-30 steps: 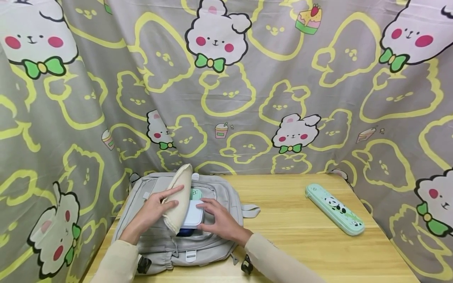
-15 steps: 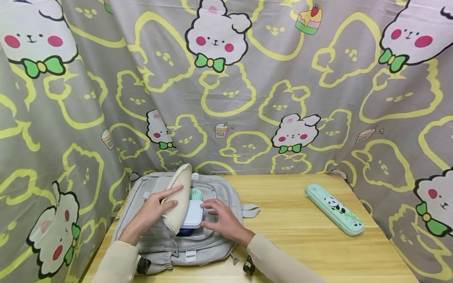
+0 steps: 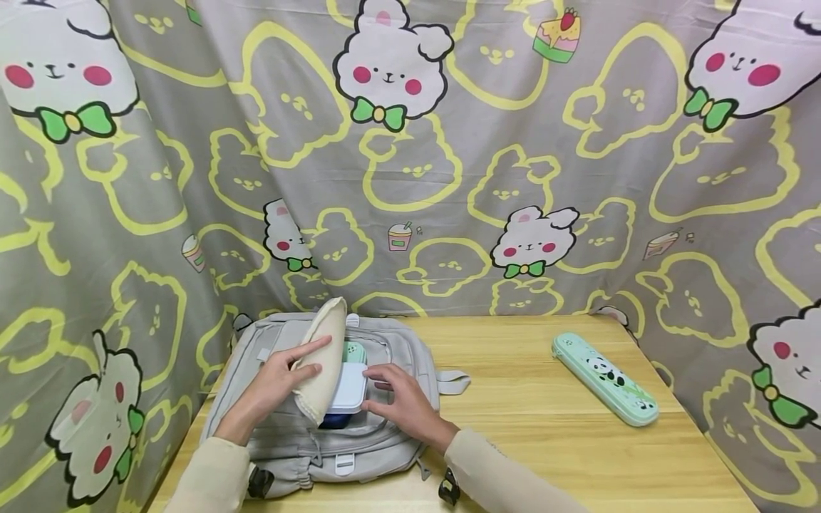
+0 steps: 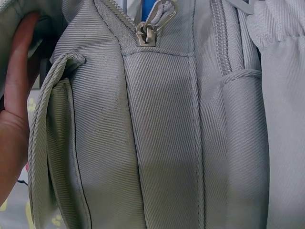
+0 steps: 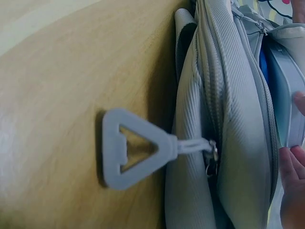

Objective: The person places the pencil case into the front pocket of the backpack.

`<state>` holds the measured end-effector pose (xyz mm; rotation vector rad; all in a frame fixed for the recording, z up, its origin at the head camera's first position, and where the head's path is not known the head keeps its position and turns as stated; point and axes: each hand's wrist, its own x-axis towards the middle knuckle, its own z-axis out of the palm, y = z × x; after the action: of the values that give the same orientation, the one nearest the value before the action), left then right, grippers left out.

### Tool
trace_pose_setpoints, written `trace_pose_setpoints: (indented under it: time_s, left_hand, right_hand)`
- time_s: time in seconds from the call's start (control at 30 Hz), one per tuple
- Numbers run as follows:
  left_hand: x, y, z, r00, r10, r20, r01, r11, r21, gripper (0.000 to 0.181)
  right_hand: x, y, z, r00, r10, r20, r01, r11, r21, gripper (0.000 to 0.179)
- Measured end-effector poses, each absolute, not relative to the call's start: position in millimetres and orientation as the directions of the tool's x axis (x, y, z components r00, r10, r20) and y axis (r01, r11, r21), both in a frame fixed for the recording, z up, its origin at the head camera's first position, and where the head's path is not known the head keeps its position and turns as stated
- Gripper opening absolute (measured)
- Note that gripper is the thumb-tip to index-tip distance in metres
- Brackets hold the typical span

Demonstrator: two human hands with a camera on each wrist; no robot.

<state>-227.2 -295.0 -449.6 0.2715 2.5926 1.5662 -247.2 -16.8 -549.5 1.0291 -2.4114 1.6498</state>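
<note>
A grey backpack [image 3: 385, 445] lies on the table with its front pocket unzipped. My left hand [image 3: 276, 377] grips the pocket's beige-lined flap [image 3: 328, 349] and keeps it folded up to the left. A pale bluish-white flat box [image 3: 349, 388] with rounded corners sits partly in the pocket opening. My right hand [image 3: 410, 406] has its thumb and fingertips at the box's right edge, one at each corner; the right wrist view shows fingers [image 5: 288, 164] against the box. Beside the box in the pocket show a mint green item [image 3: 355, 352] and a dark blue item [image 3: 335, 421].
A mint green panda pencil case [image 3: 606, 379] lies on the right of the wooden table [image 3: 513, 442]. A strap loop [image 3: 454, 382] sticks out from the backpack's right side. A triangular zipper pull [image 5: 114, 148] hangs near the table. Patterned curtains [image 3: 417, 178] surround the table.
My right fingertips have slid back from over the box's top to its right edge. The box and my left hand on the flap have hardly moved.
</note>
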Motion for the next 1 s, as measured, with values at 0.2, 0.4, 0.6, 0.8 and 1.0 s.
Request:
trace_pose_setpoints:
  time_s: [0.2, 0.4, 0.6, 0.8, 1.0]
  left_hand:
    - [-228, -295, -451, -0.979, 0.201, 0.021, 0.110, 0.442, 0.890, 0.054]
    - [-228, -295, -453, -0.981, 0.192, 0.021, 0.103, 0.432, 0.896, 0.054]
    - [-229, -295, -455, -0.982, 0.187, 0.016, 0.093, 0.411, 0.907, 0.054]
    - [-230, -294, -456, -0.981, 0.191, 0.016, 0.094, 0.406, 0.909, 0.054]
    - [-230, -294, -457, -0.981, 0.191, 0.021, 0.096, 0.396, 0.913, 0.054]
  right_hand:
    - [-246, -23, -550, -0.787, -0.480, 0.388, -0.530, 0.202, -0.824, 0.053]
    - [-245, -30, -549, -0.792, -0.474, 0.386, -0.530, 0.217, -0.820, 0.054]
    - [-245, -37, -547, -0.785, -0.477, 0.395, -0.541, 0.216, -0.813, 0.053]
    - [-244, -40, -547, -0.789, -0.477, 0.387, -0.533, 0.218, -0.817, 0.053]
    - [-245, -39, -546, -0.784, -0.492, 0.378, -0.540, 0.240, -0.807, 0.052]
